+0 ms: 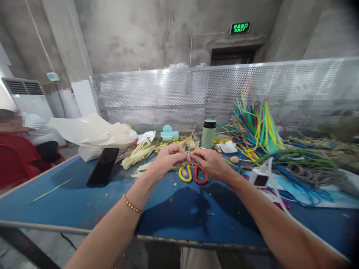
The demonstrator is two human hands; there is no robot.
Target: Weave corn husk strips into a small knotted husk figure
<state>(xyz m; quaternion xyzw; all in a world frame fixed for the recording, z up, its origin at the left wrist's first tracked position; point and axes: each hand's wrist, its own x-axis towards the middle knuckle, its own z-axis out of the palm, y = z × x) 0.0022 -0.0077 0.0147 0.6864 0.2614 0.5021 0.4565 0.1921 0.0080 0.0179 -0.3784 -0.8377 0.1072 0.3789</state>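
hands meeting above blue table (84, 209): left hand (165, 160) and right hand (211, 162) pinch a small, indistinct piece between fingertips, over scissors (193, 173); work appears mid-course, strip bundle (252, 130) largely unused.

item between hands (189, 160) too small

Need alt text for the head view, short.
Left hand and right hand meet fingertip to fingertip over a blue table, above scissors with one yellow and one red handle. A black phone, green bottle and colourful strips lie around.
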